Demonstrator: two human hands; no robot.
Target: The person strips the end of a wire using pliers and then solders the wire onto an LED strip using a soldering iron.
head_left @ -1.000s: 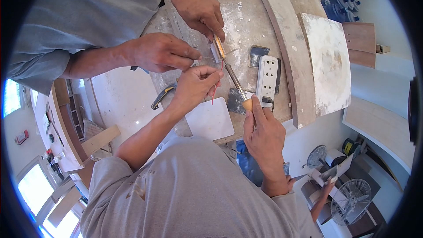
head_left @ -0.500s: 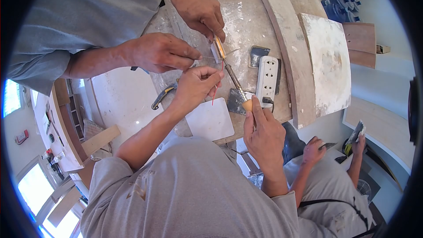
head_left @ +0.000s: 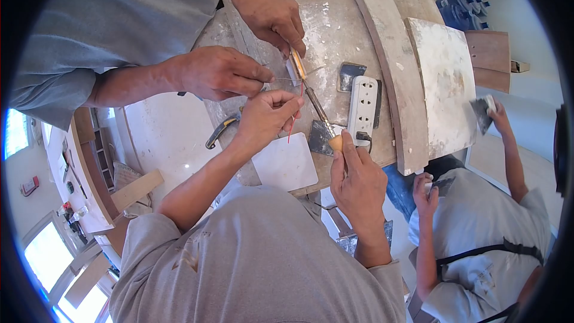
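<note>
My left hand (head_left: pixel 272 116) pinches a thin red wire (head_left: pixel 291 128) near the middle of the workbench. In my right hand (head_left: pixel 359 182) is the yellow-ended handle of a soldering iron (head_left: pixel 318 106); its metal shaft points up-left, and its tip meets the end of a yellowish strip (head_left: pixel 297 63). A co-worker's hand (head_left: pixel 278 21) holds that strip from above. The same person's other hand (head_left: pixel 224 73) holds a fine wire (head_left: pixel 287 78) that reaches the joint.
A white power strip (head_left: pixel 362 107) with a black plug lies right of the iron. Nearby are a white sheet (head_left: pixel 285 162), a yellow-black cutter (head_left: pixel 221 131) and a curved board (head_left: pixel 391 66). Another person (head_left: pixel 478 227) holds scrapers at the lower right.
The person at the lower right has come into view and moved up alongside the bench, one scraper now raised by the white-smeared board. My hands and the near co-worker's hands stay almost still.
</note>
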